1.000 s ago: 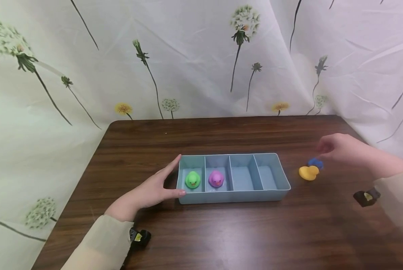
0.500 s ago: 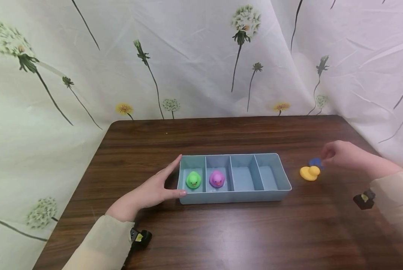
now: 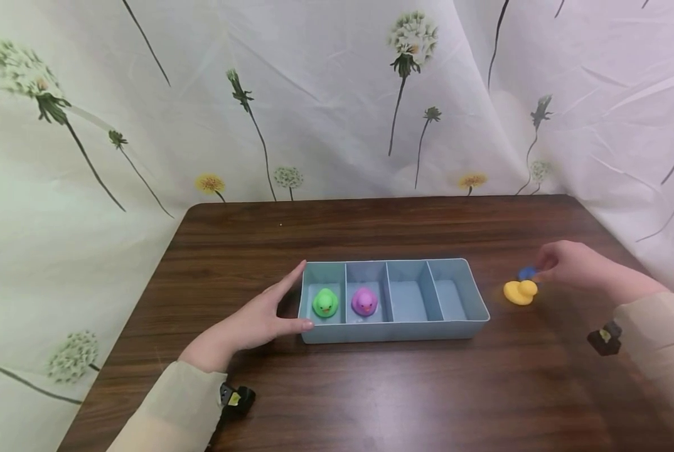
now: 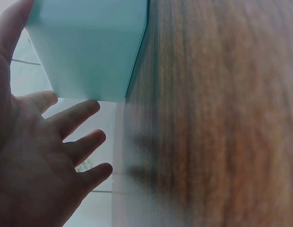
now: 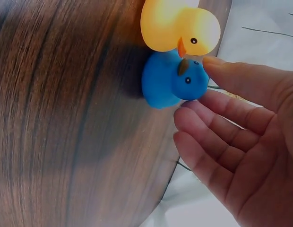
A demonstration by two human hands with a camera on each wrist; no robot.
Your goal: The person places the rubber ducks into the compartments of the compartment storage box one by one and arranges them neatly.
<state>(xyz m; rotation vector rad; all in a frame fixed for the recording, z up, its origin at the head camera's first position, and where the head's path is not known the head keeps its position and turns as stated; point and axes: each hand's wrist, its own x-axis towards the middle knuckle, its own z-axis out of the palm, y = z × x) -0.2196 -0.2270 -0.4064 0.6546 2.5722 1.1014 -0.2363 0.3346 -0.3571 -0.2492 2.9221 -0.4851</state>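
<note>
Right hand (image 3: 577, 267): thumb and index finger pinching the blue duck (image 5: 158, 82) by its head. Left hand (image 3: 252, 323): fingers spread, not clenched, thumb on the tray's (image 3: 393, 331) near-left corner, index finger at its far-left corner. Blue duck is right of the tray, toward the worktop's (image 3: 399, 389) right edge. Yellow duck (image 3: 519, 293) just beside it, on the near-edge side; can't tell if touching. Green duck (image 3: 325, 303) in tray's leftmost compartment, purple duck (image 3: 364, 302) in the next. Floral cloth (image 3: 337, 94) behind the worktop's far edge.
</note>
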